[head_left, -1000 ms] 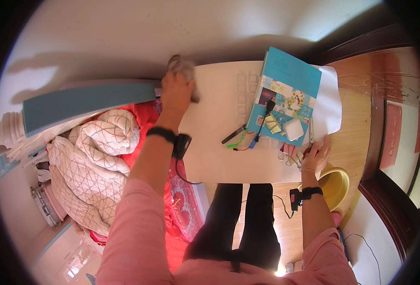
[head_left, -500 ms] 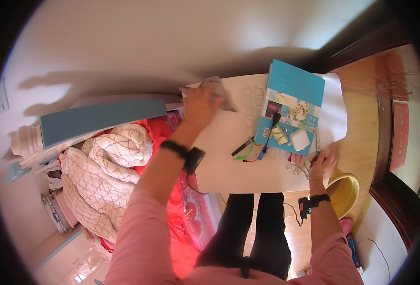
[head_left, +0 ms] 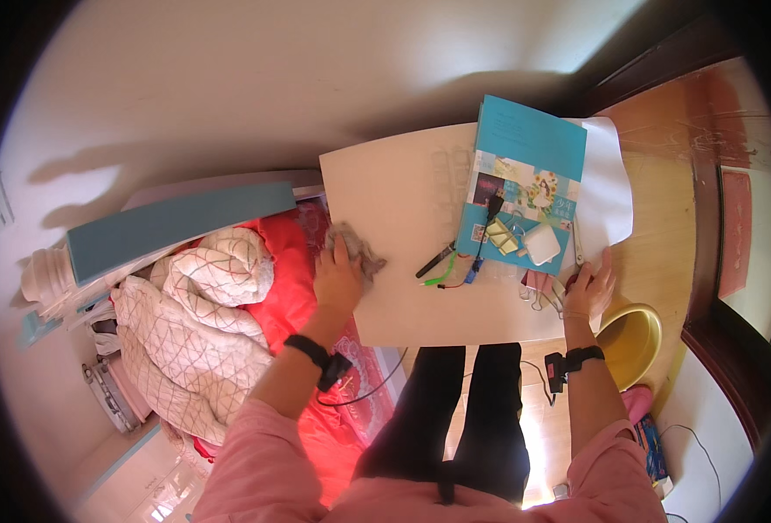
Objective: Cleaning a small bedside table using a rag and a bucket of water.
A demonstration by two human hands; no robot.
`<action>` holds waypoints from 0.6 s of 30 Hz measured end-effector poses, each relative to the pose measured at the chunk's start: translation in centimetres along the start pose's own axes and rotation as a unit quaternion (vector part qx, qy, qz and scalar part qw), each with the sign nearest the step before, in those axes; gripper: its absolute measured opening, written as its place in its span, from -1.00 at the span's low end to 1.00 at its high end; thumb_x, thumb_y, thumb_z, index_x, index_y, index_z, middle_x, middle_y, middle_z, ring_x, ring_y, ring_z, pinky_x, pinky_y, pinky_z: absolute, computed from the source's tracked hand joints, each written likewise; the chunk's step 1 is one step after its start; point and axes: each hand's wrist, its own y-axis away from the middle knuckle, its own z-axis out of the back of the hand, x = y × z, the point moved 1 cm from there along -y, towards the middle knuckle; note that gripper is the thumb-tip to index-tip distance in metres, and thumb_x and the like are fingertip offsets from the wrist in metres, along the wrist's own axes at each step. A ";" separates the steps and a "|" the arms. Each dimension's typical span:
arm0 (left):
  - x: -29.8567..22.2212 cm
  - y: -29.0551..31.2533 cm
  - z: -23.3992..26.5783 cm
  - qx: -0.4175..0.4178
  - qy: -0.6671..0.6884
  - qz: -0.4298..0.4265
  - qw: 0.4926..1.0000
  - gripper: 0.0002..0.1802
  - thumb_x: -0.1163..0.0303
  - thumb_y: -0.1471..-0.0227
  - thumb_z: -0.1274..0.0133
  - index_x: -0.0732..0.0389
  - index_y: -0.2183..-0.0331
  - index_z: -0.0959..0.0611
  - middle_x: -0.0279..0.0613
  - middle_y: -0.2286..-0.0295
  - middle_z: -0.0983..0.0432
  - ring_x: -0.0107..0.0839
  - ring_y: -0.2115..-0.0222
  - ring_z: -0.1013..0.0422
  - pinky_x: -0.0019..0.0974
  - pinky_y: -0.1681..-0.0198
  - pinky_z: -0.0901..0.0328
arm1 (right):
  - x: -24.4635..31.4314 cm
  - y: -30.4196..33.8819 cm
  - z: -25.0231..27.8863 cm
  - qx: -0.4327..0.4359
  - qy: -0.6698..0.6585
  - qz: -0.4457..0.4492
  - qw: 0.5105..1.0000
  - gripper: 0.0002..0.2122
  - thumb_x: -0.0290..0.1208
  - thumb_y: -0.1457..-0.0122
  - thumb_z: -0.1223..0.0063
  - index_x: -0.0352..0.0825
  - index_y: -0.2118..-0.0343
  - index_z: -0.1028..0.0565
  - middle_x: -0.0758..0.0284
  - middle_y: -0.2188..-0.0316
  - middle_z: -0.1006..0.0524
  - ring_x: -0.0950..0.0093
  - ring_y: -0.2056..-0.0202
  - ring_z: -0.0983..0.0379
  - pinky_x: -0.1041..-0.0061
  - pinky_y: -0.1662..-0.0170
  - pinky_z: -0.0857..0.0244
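Under the fingers of my left hand [head_left: 338, 281] a crumpled grey cloth [head_left: 361, 250] is pressed against the white tabletop [head_left: 394, 301], close to its left edge. My right hand [head_left: 589, 289] rests at the tabletop's right front edge, fingers apart, beside several binder clips [head_left: 540, 292]. A small dark red thing [head_left: 571, 281] shows by its fingertips; what it is I cannot make out. Left of the clips lie a black pen [head_left: 438, 260], a green pen or cable [head_left: 433, 281] and a short black cable [head_left: 494, 207]. A white charger [head_left: 541, 244] sits on a blue book [head_left: 534, 144].
To the left is a bed with red bedding [head_left: 303, 261], a patterned quilt [head_left: 189, 349] and a blue-topped headboard [head_left: 181, 222]. On the floor at the right stands a yellow bucket [head_left: 634, 344]. A wall runs behind the table; cables trail on the floor.
My left hand has swept the cloth from the tabletop's far left corner toward me along the left edge. My right hand stays at the right edge. The view has shifted slightly.
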 end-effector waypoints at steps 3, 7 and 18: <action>-1.2 -8.4 2.1 -0.083 -0.057 -0.146 0.984 -0.38 0.23 0.05 -0.07 0.14 -0.06 -0.32 0.08 0.16 -0.34 0.06 0.19 -0.31 0.00 0.16 -0.29 | 0.6 0.3 0.0 -0.014 -0.007 0.030 0.999 -0.57 -0.16 -0.09 0.12 -0.08 -0.06 -0.33 0.26 0.15 -0.43 0.20 0.18 -0.36 0.21 0.18 -0.24; -7.0 -15.0 4.1 -0.075 0.042 -0.150 0.985 -0.40 0.27 0.08 -0.10 0.05 -0.04 -0.36 0.05 0.24 -0.38 0.05 0.21 -0.33 -0.02 0.24 -0.30 | 0.8 0.7 -0.3 0.017 -0.012 -0.008 1.000 -0.56 -0.16 -0.09 0.12 -0.07 -0.07 -0.32 0.26 0.15 -0.42 0.21 0.16 -0.36 0.20 0.16 -0.23; -8.5 -13.8 4.1 -0.058 -0.005 -0.289 0.956 -0.44 0.35 0.12 -0.10 -0.12 0.00 -0.43 -0.13 0.29 -0.36 -0.07 0.28 -0.30 -0.10 0.24 -0.31 | 0.4 0.3 -0.3 -0.013 -0.009 0.005 1.000 -0.57 -0.18 -0.09 0.08 -0.07 -0.06 -0.34 0.27 0.12 -0.42 0.20 0.15 -0.35 0.18 0.15 -0.22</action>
